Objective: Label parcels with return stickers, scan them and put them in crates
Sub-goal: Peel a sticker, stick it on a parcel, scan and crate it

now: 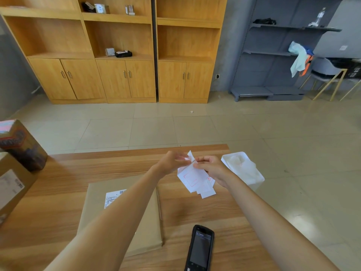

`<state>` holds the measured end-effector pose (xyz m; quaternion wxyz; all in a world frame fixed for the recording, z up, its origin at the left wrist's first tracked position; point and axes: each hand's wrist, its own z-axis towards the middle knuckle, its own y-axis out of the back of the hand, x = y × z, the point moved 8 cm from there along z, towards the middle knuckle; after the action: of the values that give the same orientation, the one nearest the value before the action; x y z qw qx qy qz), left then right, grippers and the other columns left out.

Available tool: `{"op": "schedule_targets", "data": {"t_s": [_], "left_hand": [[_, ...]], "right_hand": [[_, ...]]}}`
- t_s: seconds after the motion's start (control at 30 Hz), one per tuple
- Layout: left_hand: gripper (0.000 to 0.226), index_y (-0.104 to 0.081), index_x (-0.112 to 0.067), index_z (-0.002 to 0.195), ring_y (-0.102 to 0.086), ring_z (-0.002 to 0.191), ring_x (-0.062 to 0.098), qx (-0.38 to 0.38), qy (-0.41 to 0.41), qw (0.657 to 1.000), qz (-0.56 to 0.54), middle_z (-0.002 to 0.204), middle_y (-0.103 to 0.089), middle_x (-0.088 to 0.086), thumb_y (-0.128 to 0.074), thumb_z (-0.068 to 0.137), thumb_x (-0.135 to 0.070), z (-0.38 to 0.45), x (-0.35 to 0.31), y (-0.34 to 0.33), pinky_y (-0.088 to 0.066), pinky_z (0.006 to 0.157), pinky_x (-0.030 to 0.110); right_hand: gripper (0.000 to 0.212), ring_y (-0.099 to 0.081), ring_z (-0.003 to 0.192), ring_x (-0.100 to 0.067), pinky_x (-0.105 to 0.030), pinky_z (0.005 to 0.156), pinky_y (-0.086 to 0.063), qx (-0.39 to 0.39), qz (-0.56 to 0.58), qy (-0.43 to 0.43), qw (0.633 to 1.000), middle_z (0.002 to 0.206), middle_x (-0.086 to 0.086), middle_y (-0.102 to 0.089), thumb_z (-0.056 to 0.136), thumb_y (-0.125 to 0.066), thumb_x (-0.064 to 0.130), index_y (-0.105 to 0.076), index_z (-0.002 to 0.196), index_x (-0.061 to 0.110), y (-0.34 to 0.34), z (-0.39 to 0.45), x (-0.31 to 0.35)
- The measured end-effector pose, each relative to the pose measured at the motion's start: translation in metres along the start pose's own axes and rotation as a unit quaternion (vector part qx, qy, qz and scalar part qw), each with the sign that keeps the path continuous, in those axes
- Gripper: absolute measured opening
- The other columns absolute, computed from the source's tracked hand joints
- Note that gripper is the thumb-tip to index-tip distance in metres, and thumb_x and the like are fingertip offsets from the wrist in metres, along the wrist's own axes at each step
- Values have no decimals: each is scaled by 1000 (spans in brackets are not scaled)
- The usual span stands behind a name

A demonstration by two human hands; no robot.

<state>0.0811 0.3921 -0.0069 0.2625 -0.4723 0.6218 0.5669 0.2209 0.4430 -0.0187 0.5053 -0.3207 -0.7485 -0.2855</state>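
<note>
Return stickers (195, 179): small stack of white sheets with red print, held above the counter (195, 210) right of centre. Thin, light, floppy; likely tears or curls, best taken at a corner. Right hand (212, 167) grips the stack; left hand (173, 161) pinches a lifted corner. Brown flat parcel (121, 212) lies near left, handheld scanner (199, 249) nearest.

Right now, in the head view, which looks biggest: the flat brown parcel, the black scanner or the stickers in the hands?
1. Flat brown parcel
2. Black scanner, though nearest the camera
3. Stickers, though partly covered
</note>
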Motion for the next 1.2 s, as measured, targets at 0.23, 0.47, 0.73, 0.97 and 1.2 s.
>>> {"op": "schedule_targets", "data": {"t_s": [0.23,0.47,0.73,0.97,1.2], "left_hand": [[29,-62,-3,120,-57,92,13,-8,-12,1000,-20,111,-64,9,-60,94,-17,-6,-6,-1,-44,66,10],[23,-68,-3,110,-58,71,3,-20,-24,999,-13,95,-67,7,-61,93,-17,-11,-3,4,-37,51,3],[24,-63,2,100,-68,66,13,3,29,992,-121,88,-68,10,-43,101,-12,-16,6,1,-58,65,22],[25,-61,4,116,-62,81,14,-6,45,989,-139,93,-64,9,-56,92,2,-20,9,4,-53,60,13],[22,-61,4,114,-62,85,16,-26,49,987,-153,91,-64,7,-56,94,-2,-22,16,12,-53,61,14]], "right_hand": [[20,-67,87,-17,-26,73,-51,-35,22,0,999,97,-7,-71,82,-75,17,-69,99,9,2,-2,-4],[5,-62,76,-10,-18,63,-47,-28,28,11,999,87,0,-67,90,-66,14,-68,90,18,-7,-6,6],[34,-62,97,-12,-28,92,-45,32,-16,-16,999,107,3,-71,99,-47,38,-73,107,17,-25,-6,2],[30,-55,96,-13,-10,68,-43,-38,-58,33,997,107,0,-61,81,-69,-2,-68,104,16,-23,-8,10],[83,-54,104,-20,-29,80,-44,-118,15,-35,992,119,-7,-54,77,-75,2,-28,142,22,-1,-9,-8]]}}
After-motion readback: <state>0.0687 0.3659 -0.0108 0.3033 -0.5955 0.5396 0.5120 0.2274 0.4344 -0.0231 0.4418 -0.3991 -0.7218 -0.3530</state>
